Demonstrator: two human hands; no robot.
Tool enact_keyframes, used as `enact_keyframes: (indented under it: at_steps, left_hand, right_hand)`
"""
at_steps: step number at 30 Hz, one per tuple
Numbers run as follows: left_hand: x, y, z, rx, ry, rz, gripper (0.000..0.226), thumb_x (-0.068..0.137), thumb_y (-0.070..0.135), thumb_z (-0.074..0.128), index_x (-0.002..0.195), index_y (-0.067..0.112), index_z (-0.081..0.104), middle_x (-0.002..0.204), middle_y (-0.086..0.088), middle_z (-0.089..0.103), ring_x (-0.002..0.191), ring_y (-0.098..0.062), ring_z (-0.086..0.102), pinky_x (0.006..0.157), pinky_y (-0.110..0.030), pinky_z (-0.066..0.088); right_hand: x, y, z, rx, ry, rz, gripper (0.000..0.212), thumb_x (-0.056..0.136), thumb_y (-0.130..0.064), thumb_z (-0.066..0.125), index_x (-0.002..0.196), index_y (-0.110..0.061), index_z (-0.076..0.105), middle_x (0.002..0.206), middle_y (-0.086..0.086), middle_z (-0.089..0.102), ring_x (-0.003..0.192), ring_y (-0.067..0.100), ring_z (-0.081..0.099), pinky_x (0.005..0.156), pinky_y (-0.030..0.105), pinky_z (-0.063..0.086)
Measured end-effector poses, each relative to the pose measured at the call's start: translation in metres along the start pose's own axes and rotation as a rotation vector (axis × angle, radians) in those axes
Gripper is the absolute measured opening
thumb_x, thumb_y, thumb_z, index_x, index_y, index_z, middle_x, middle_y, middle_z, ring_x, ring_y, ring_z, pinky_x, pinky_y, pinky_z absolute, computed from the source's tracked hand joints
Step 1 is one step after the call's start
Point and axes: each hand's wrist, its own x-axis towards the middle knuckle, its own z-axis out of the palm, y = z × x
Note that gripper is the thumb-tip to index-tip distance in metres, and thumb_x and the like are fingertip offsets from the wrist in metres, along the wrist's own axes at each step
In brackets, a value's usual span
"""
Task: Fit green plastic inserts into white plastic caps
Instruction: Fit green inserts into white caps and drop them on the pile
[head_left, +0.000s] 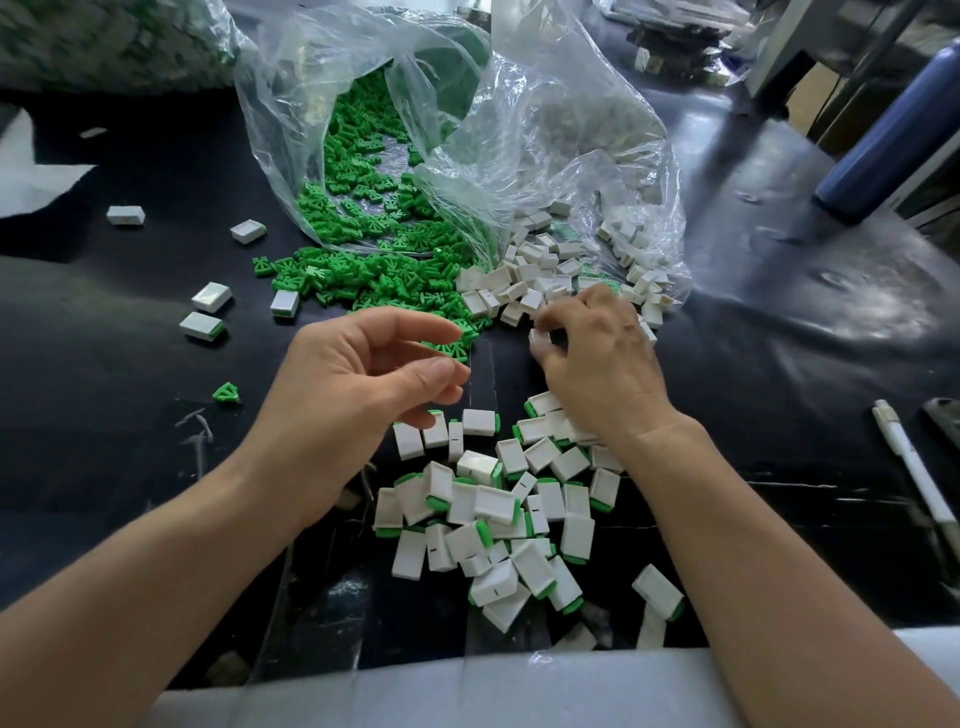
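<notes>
Worktop (156, 291): dark, being strewn with parts.
Right hand (597, 364): grip being closed on white cap (539, 336).
Left hand (363, 374): grip open, empty.
Green inserts (363, 280): being kept just beyond left fingertips, nearer that hand.

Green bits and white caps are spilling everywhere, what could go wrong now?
1. The green inserts and empty caps touch where the piles meet, so they may mix and slow picking.
2. The finished pile lies under both forearms; a sweep could knock pieces off the table's near edge.
3. The right hand pinches a cap by fingertips only; it might slip.
</notes>
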Motion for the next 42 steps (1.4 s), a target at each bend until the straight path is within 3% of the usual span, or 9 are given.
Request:
enact_keyframes:
  at_steps: [7, 11, 14, 17, 23, 26, 30, 35, 42]
  left_hand:
    - [0.001, 0.0, 0.0, 0.006, 0.014, -0.013, 0.021, 0.078, -0.001, 0.063, 0.085, 0.018, 0.067, 0.072, -0.001, 0.073, 0.063, -0.012, 0.069, 0.055, -0.021, 0.054]
    - [0.003, -0.003, -0.001, 0.048, 0.048, -0.002, 0.03, 0.076, -0.004, 0.067, 0.085, 0.024, 0.067, 0.079, 0.002, 0.073, 0.067, -0.009, 0.068, 0.056, -0.018, 0.054]
    - [0.004, -0.006, 0.001, 0.086, 0.04, -0.014, 0.033, 0.076, -0.006, 0.068, 0.085, 0.025, 0.066, 0.082, 0.003, 0.072, 0.066, -0.004, 0.065, 0.057, -0.017, 0.054]
    - [0.005, -0.006, 0.0, 0.082, 0.054, -0.013, 0.032, 0.077, -0.005, 0.067, 0.086, 0.026, 0.066, 0.083, 0.004, 0.072, 0.068, -0.007, 0.066, 0.057, -0.018, 0.054]
    - [0.005, -0.007, -0.002, 0.072, 0.064, -0.003, 0.031, 0.078, -0.003, 0.066, 0.086, 0.026, 0.067, 0.084, 0.004, 0.072, 0.072, -0.012, 0.067, 0.056, -0.017, 0.054]
    - [0.005, -0.007, -0.003, 0.082, 0.069, 0.007, 0.036, 0.075, -0.006, 0.068, 0.086, 0.028, 0.066, 0.084, 0.006, 0.072, 0.071, -0.006, 0.067, 0.057, -0.016, 0.053]
    - [0.004, -0.006, -0.003, 0.101, 0.063, 0.048, 0.043, 0.069, -0.006, 0.072, 0.09, 0.03, 0.065, 0.088, 0.006, 0.072, 0.077, -0.007, 0.069, 0.066, -0.019, 0.056]
    - [0.001, -0.002, 0.0, 0.083, 0.034, 0.082, 0.035, 0.052, 0.024, 0.073, 0.086, 0.024, 0.067, 0.081, 0.005, 0.073, 0.068, -0.01, 0.07, 0.058, -0.017, 0.054]
    - [0.006, -0.006, -0.002, 0.051, 0.149, 0.058, 0.023, 0.058, 0.023, 0.073, 0.08, 0.026, 0.069, 0.071, 0.005, 0.071, 0.061, -0.008, 0.065, 0.051, -0.019, 0.053]
  right_hand:
    - [0.0, 0.001, -0.003, 0.037, -0.044, -0.006, 0.015, 0.09, -0.025, 0.056, 0.101, -0.016, 0.056, 0.103, 0.001, 0.052, 0.104, 0.019, 0.046, 0.089, 0.03, 0.032]
    - [-0.005, -0.006, -0.009, 0.396, -0.05, 0.037, 0.007, 0.089, -0.024, 0.058, 0.084, -0.02, 0.056, 0.076, -0.01, 0.053, 0.079, 0.011, 0.051, 0.067, 0.023, 0.038]
    - [-0.008, -0.011, -0.007, 0.372, -0.055, -0.026, 0.002, 0.088, -0.021, 0.06, 0.088, -0.019, 0.061, 0.085, -0.005, 0.058, 0.086, 0.015, 0.055, 0.081, 0.031, 0.046]
    - [-0.007, -0.01, -0.006, 0.29, -0.033, -0.034, 0.023, 0.088, -0.023, 0.059, 0.109, -0.014, 0.062, 0.098, -0.003, 0.055, 0.099, 0.018, 0.053, 0.094, 0.036, 0.042]
    - [-0.006, -0.009, 0.0, 0.115, -0.117, -0.073, 0.029, 0.089, -0.027, 0.058, 0.116, -0.017, 0.06, 0.109, 0.002, 0.053, 0.106, 0.019, 0.048, 0.097, 0.033, 0.037]
    - [-0.008, -0.012, -0.006, 0.371, -0.103, -0.062, 0.012, 0.089, -0.027, 0.058, 0.097, -0.021, 0.065, 0.087, -0.009, 0.058, 0.083, 0.006, 0.054, 0.081, 0.024, 0.043]
    - [-0.018, -0.023, -0.018, 0.966, -0.34, -0.021, 0.01, 0.088, -0.022, 0.058, 0.083, -0.021, 0.067, 0.068, -0.013, 0.064, 0.063, -0.004, 0.055, 0.06, 0.009, 0.041]
    - [-0.027, -0.035, -0.018, 1.146, -0.437, -0.011, 0.015, 0.088, -0.009, 0.057, 0.076, -0.01, 0.066, 0.056, -0.008, 0.061, 0.05, -0.003, 0.054, 0.049, 0.007, 0.039]
    - [-0.023, -0.029, -0.006, 0.629, -0.083, -0.054, 0.02, 0.087, -0.027, 0.061, 0.081, -0.01, 0.07, 0.065, 0.002, 0.059, 0.064, 0.007, 0.051, 0.063, 0.029, 0.043]
